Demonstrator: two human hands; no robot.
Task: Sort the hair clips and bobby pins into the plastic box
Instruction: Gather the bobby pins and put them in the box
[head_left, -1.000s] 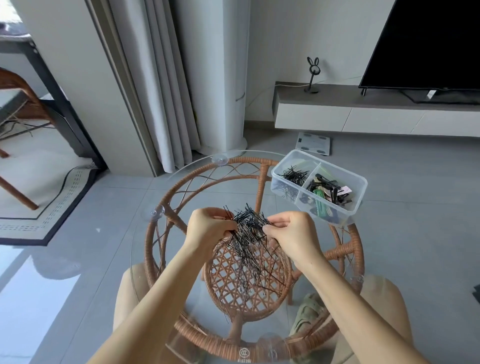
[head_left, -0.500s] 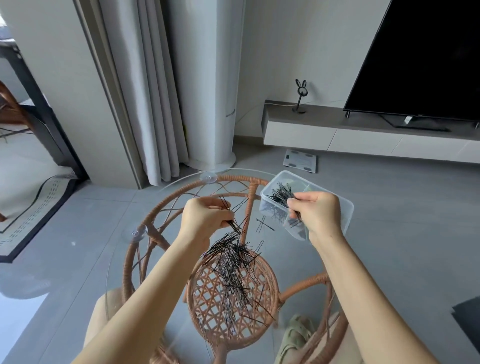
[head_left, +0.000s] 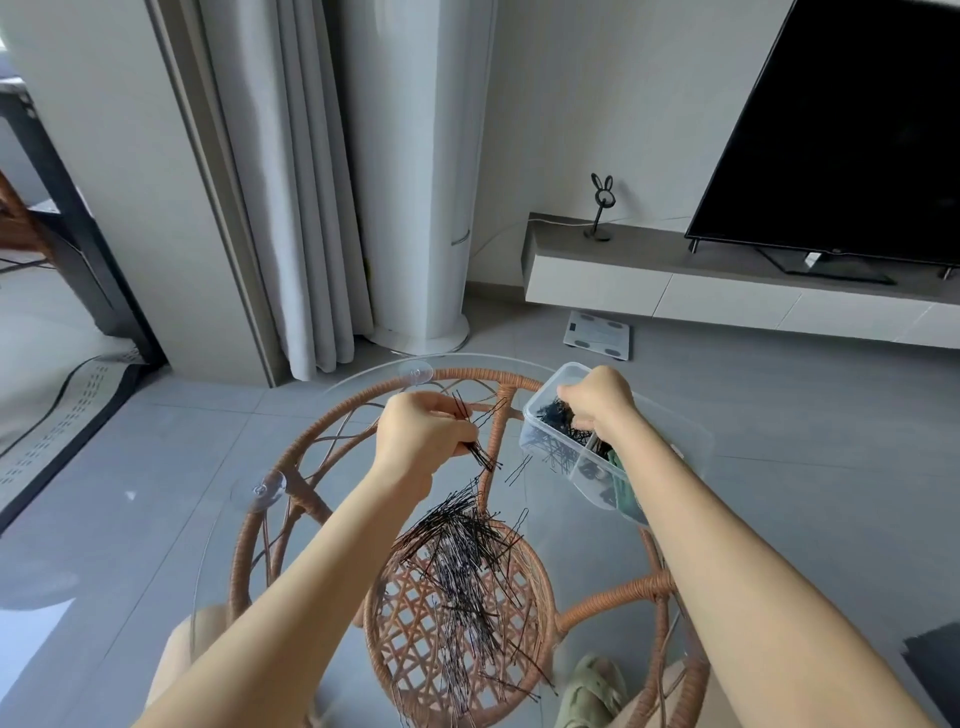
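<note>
The bobby pins (head_left: 462, 561) lay in a loose black heap on the round glass surface (head_left: 587, 561), which sat on a woven rattan frame (head_left: 467, 375). Above the heap the left hand (head_left: 421, 436) pinched a small bunch of pins. The plastic box (head_left: 539, 397) stood at the surface's far right. One compartment held black pins, the next dark and green hair clips (head_left: 595, 474). The right hand (head_left: 597, 397) reached into the pin compartment with its fingers curled down; whether it gripped any could not be told. Beyond lay a grey tiled floor (head_left: 156, 467), a curtain (head_left: 291, 208), a bathroom scale (head_left: 597, 335) and a television (head_left: 857, 130).
</note>
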